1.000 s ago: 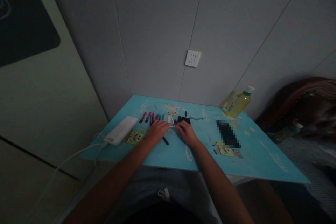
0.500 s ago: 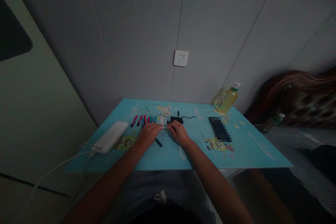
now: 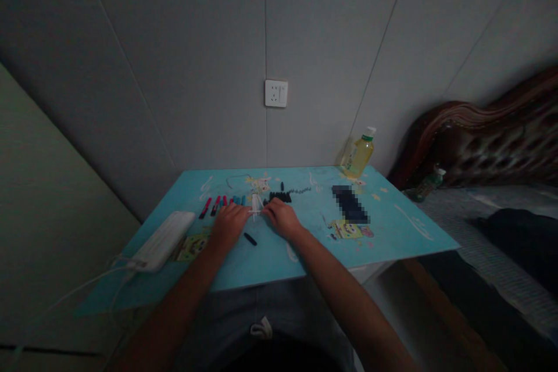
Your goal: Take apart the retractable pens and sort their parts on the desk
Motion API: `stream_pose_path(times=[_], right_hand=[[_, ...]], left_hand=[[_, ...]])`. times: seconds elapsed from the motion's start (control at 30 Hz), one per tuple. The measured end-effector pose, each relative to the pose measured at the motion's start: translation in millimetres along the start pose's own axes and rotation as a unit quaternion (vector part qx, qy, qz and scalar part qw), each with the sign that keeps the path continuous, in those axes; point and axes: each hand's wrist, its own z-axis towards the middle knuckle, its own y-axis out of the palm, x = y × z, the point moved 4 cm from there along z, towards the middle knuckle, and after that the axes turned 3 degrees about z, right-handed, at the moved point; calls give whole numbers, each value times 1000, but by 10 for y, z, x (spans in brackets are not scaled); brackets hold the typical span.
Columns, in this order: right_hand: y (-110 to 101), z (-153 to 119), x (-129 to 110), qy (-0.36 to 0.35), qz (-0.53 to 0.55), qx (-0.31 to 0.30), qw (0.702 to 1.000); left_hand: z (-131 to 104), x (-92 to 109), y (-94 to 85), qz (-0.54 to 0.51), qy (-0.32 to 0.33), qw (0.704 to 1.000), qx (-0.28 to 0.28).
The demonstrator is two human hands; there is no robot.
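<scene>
Your left hand (image 3: 232, 222) and right hand (image 3: 282, 217) each appear to pinch one end of a slim, straight, white stick (image 3: 255, 211), its material too small to tell, low over the pale-blue printed tabletop (image 3: 270, 261). Hold it level with light, even pressure, since something so thin may bend or slip. Mind the short, black, rod-shaped piece (image 3: 250, 239) nearer you and the clustered small, dark pieces (image 3: 281, 196) just beyond your right hand.
</scene>
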Motion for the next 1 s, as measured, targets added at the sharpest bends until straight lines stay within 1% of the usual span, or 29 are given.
stream_pose_path(times=[0.13, 0.37, 0.57, 0.8, 1.0], right_hand=[[11, -23, -9, 5, -14, 1, 1000], [-2, -43, -31, -9, -8, 4, 1000], [-31, -50, -30, -15, 3, 13, 1000], [-36, -61, -34, -32, 11, 11, 999], [-37, -53, -5, -31, 28, 27, 999]], left_hand=[[-18, -11, 28, -5, 8, 1000, -6], [-40, -7, 85, -22, 18, 1000, -9], [-36, 16, 51, -38, 30, 999, -6], [-37, 36, 63, -45, 30, 999, -4], [-27, 102, -2, -33, 25, 999, -11]])
